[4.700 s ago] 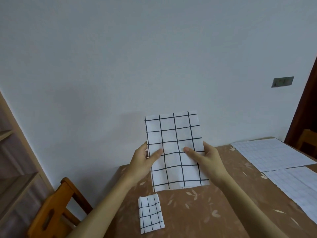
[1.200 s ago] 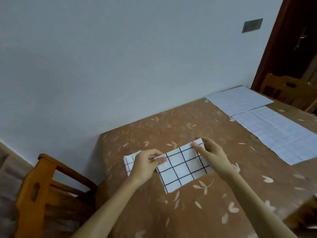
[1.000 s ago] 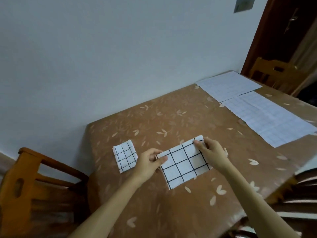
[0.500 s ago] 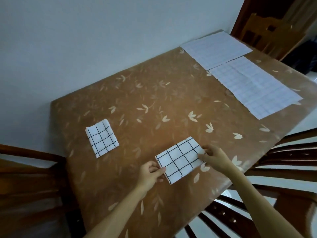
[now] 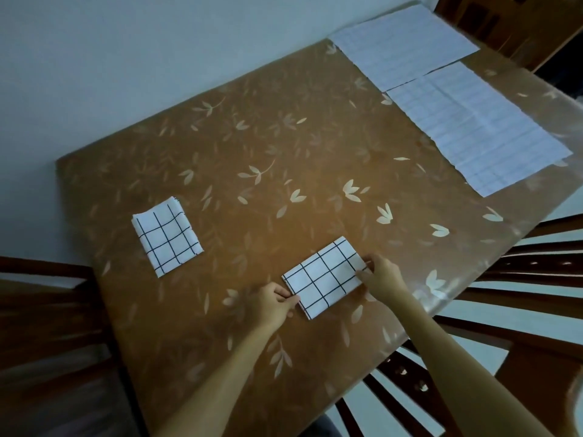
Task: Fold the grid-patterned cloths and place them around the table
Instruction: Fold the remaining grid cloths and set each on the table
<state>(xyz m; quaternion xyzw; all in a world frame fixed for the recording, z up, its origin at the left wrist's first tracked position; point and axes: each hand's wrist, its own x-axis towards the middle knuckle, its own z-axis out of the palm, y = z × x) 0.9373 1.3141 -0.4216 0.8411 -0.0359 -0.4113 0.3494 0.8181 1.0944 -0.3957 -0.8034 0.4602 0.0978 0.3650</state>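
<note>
A folded white cloth with a black grid [image 5: 325,275] lies flat on the brown leaf-patterned table [image 5: 284,146], near its front edge. My left hand [image 5: 271,305] pinches the cloth's left end with curled fingers. My right hand [image 5: 383,275] pinches its right end. A second grid cloth [image 5: 167,236], folded into a smaller square, lies apart at the table's left side.
Two large pale sheets with a fine grid [image 5: 400,45] [image 5: 476,127] lie flat at the table's far right. Wooden chairs stand at the left [image 5: 47,310], at the front right [image 5: 520,298] and behind the far right corner [image 5: 504,23]. A white wall runs along the table's far side.
The cloth held up in the air came down flat onto the table. Both hands slid it toward the front edge, away from the small folded square, as my view tipped downward.
</note>
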